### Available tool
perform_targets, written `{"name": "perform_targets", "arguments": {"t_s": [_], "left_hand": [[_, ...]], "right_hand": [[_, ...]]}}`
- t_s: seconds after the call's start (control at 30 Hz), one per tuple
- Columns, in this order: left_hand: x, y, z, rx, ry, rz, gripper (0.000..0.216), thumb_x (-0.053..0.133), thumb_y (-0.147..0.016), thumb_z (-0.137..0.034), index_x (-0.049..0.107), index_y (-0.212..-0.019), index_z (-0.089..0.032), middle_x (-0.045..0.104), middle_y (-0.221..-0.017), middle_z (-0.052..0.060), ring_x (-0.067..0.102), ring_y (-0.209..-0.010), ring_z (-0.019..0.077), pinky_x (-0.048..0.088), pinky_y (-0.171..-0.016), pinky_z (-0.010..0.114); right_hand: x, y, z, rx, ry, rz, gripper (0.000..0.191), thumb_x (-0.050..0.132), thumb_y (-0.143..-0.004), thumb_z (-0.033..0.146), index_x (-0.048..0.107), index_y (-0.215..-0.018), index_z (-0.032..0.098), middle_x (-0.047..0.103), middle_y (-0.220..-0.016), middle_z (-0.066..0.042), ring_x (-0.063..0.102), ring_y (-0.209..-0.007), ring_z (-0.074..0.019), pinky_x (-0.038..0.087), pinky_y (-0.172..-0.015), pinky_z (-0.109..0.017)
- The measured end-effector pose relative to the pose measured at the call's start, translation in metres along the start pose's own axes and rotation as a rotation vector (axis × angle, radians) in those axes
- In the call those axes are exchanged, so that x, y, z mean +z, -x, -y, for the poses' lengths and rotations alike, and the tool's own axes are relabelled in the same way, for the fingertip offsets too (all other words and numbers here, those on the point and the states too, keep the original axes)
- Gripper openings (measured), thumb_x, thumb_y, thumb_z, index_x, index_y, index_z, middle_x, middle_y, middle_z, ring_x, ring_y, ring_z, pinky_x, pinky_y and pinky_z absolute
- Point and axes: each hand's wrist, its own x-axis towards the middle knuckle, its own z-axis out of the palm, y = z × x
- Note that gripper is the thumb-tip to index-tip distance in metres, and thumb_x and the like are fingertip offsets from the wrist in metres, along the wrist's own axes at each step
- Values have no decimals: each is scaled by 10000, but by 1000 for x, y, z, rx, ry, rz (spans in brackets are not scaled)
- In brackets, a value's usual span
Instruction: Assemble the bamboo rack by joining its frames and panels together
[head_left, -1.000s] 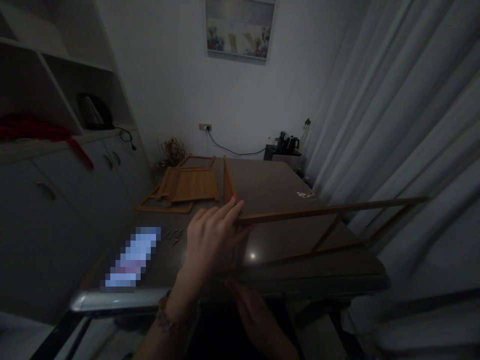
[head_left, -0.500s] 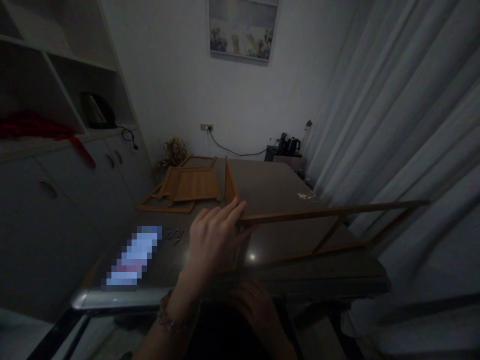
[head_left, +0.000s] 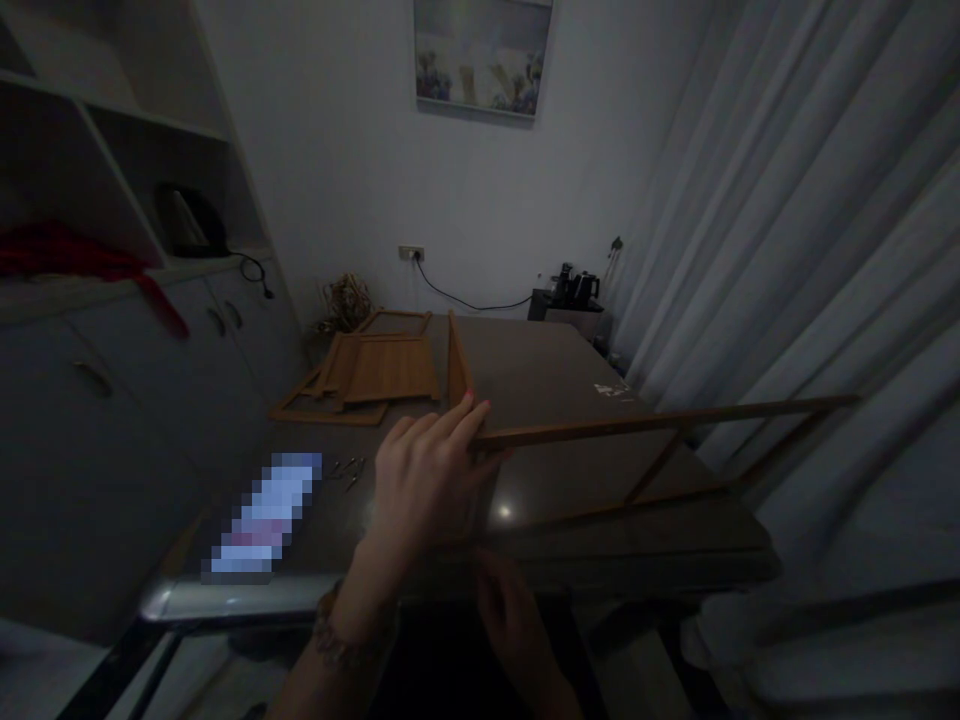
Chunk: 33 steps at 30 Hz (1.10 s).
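My left hand (head_left: pixel 427 480) is wrapped round the near corner of a thin wooden frame (head_left: pixel 660 420) that stands upright on a dark table (head_left: pixel 570 380). The frame's top rail runs from my fingers out to the right, past the table's edge toward the curtain. A second wooden rail (head_left: pixel 456 365) runs from that corner away from me. My right hand (head_left: pixel 514 625) is low, under the table's front edge, in shadow; its fingers reach up toward the frame's bottom corner and I cannot see whether they hold anything.
Flat wooden panels (head_left: pixel 371 375) lie stacked at the table's far left. A few small screws (head_left: pixel 349 468) lie beside a blurred-out patch (head_left: pixel 262 515). Cabinets and shelves (head_left: pixel 120 300) with a kettle stand left; curtains (head_left: pixel 810 250) hang right.
My left hand keeps its grip on the frame corner. My right hand has shifted a little under the table's front edge. The view has barely moved.
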Motion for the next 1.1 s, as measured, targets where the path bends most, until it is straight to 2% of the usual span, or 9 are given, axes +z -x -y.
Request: {"name": "perform_targets", "arguments": {"t_s": [0.13, 0.27, 0.37, 0.57, 0.73, 0.8, 0.9, 1.0, 1.1], "left_hand": [[1, 0, 1, 5, -13, -13, 472, 601, -831, -508, 600, -1220, -241, 661, -1236, 13, 692, -833, 218, 477, -668, 397], [1, 0, 1, 9, -15, -21, 470, 605, -827, -513, 608, -1209, -240, 666, -1227, 0, 692, -815, 209, 473, -659, 390], [2, 1, 1, 12, -27, -26, 468, 593, -832, -523, 612, -1205, -241, 663, -1232, 5, 690, -816, 210, 467, -659, 391], [1, 1, 1, 7, -8, -7, 472, 587, -843, -508, 594, -1229, -235, 650, -1251, 19, 688, -850, 214, 478, -705, 400], [-1, 0, 0, 6, -32, -17, 468, 610, -822, -515, 612, -1202, -241, 661, -1235, 3, 689, -831, 222, 478, -662, 402], [-1, -1, -1, 9, -35, -21, 469, 616, -819, -512, 613, -1201, -239, 665, -1228, 6, 689, -815, 220, 477, -656, 403], [-1, -1, -1, 7, -32, -15, 472, 613, -824, -504, 608, -1209, -232, 664, -1229, 18, 690, -811, 214, 479, -659, 399], [0, 0, 0, 4, -26, -7, 476, 608, -825, -512, 607, -1211, -235, 661, -1235, 16, 689, -827, 218, 483, -671, 398], [0, 0, 0, -2, -14, -2, 467, 601, -829, -513, 614, -1203, -235, 662, -1233, 27, 689, -848, 224, 485, -688, 397]], "right_hand": [[-1, 3, 2, 16, 10, 88, 231, 434, -993, 293, 623, -1121, 252, 739, -948, -39, 712, -843, -180, 585, -749, -287], [-4, 0, 2, -62, 167, 4, 251, 481, -968, 399, 673, -983, 238, 749, -842, -39, 697, -749, -210, 568, -686, -330], [-7, -4, 4, -107, 231, -28, 224, 502, -962, 378, 668, -926, 232, 735, -774, -31, 672, -701, -210, 537, -645, -330], [-11, -7, 8, -183, 261, -9, 243, 414, -1003, 283, 652, -1002, 236, 731, -796, -28, 657, -717, -203, 507, -695, -341], [-10, -5, 6, -181, 203, 32, 272, 390, -1010, 265, 635, -1127, 250, 755, -858, -29, 677, -717, -197, 516, -714, -348], [-7, -2, 3, -136, 154, 26, 273, 404, -1005, 279, 650, -1121, 251, 756, -876, -35, 686, -733, -195, 529, -714, -338], [-2, 2, 2, 19, 54, 22, 256, 454, -982, 324, 689, -1053, 252, 751, -860, -42, 693, -764, -198, 548, -706, -310], [2, 4, 3, 202, -84, 74, 203, 530, -945, 338, 707, -989, 248, 749, -896, -35, 701, -814, -191, 550, -743, -279], [2, 2, 6, 310, -158, 139, 157, 587, -913, 325, 720, -905, 243, 748, -872, -21, 704, -810, -188, 542, -762, -267]]}}
